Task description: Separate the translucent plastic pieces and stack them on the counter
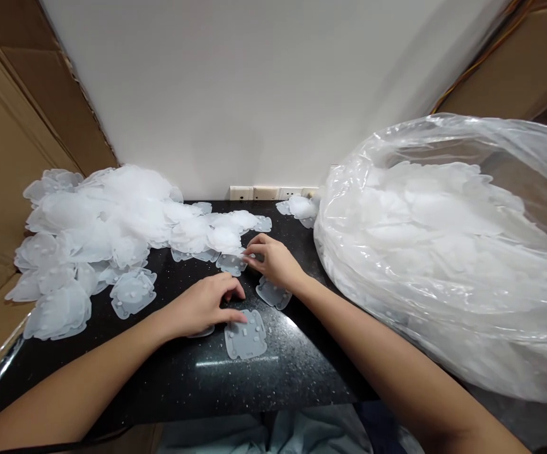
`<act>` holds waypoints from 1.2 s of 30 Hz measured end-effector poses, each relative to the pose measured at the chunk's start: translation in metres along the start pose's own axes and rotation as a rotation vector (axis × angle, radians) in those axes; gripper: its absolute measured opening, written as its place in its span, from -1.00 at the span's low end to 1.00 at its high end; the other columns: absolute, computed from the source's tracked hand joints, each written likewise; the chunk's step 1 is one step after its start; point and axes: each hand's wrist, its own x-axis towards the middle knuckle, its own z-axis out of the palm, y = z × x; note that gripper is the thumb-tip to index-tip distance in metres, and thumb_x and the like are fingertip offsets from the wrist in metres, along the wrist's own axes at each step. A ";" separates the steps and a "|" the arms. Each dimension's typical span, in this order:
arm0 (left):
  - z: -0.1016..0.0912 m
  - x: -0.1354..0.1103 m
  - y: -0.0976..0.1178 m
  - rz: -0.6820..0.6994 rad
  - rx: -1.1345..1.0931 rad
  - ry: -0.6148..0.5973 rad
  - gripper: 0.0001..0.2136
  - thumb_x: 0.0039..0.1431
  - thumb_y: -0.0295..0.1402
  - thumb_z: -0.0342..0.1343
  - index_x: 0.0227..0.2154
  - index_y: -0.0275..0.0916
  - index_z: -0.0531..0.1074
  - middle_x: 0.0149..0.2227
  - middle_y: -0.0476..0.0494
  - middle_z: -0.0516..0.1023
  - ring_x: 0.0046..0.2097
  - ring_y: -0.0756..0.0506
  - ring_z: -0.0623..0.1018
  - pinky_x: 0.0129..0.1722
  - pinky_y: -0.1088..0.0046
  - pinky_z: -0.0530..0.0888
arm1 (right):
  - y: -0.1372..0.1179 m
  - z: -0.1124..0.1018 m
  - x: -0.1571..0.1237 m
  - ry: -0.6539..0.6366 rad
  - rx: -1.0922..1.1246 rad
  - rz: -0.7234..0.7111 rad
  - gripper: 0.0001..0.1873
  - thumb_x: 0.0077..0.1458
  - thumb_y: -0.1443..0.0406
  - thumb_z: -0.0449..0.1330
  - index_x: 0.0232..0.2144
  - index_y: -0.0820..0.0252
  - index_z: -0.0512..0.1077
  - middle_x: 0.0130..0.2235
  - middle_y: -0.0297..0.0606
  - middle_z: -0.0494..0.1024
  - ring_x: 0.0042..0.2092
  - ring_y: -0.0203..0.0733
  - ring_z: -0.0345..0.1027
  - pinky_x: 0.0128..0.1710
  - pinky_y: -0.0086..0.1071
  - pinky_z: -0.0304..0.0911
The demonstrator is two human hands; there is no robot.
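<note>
Thin translucent plastic pieces with scalloped edges and small raised studs lie on a black speckled tabletop. My left hand [209,302] hovers low over the table, fingers loosely bent and thumb stretched apart. Its thumb tip reaches the upper edge of one flat plastic piece [245,337]. Farther forward, my right hand [273,260] has its fingertips drawn together at the right edge of another plastic piece [231,263]. Beneath the right wrist lies a third piece [274,294], partly covered. My left hand hides most of one more piece [203,331].
A large heap of similar pieces [107,214] spreads over the left and back of the black tabletop [169,384]. On the right stands a big clear plastic bag [349,252] full of them. Wall sockets [266,193] line the back; cardboard [12,126] stands at left.
</note>
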 end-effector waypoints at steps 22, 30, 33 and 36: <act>-0.024 0.006 -0.006 -0.249 -0.922 0.225 -0.79 -0.01 -0.31 0.06 -0.28 -0.25 0.33 -0.61 0.02 0.45 -0.72 0.11 0.15 -0.69 0.59 0.00 | -0.007 -0.029 -0.013 -0.316 1.199 0.404 -0.68 -0.19 0.21 0.39 -0.38 0.24 0.41 -0.60 -0.54 0.31 -0.66 -0.55 -0.14 -0.65 -0.46 -0.31; -0.017 0.007 0.000 -0.283 -0.691 0.170 -0.63 0.19 -0.04 0.00 -0.47 -0.28 0.36 -0.60 -0.04 0.50 -0.74 0.15 0.14 -0.71 0.59 -0.01 | -0.005 -0.025 -0.014 -0.364 1.090 0.450 -0.73 -0.17 0.26 0.35 -0.34 0.23 0.48 -0.46 -0.41 0.51 -0.62 -0.54 -0.05 -0.63 -0.47 -0.25; -0.018 0.008 -0.002 -0.297 -0.707 0.153 -0.66 0.21 -0.05 0.00 -0.40 -0.27 0.37 -0.63 -0.05 0.51 -0.75 0.13 0.15 -0.72 0.60 -0.03 | -0.005 -0.025 -0.014 -0.365 1.094 0.460 -0.73 -0.17 0.27 0.35 -0.34 0.23 0.48 -0.43 -0.38 0.53 -0.62 -0.54 -0.03 -0.63 -0.48 -0.25; -0.018 0.008 -0.004 -0.285 -0.715 0.152 -0.66 0.22 -0.07 -0.01 -0.34 -0.30 0.38 -0.57 -0.14 0.58 -0.74 0.14 0.16 -0.72 0.61 -0.02 | -0.004 -0.025 -0.014 -0.371 1.097 0.457 -0.72 -0.17 0.26 0.36 -0.34 0.23 0.47 -0.44 -0.38 0.53 -0.61 -0.53 -0.01 -0.63 -0.48 -0.24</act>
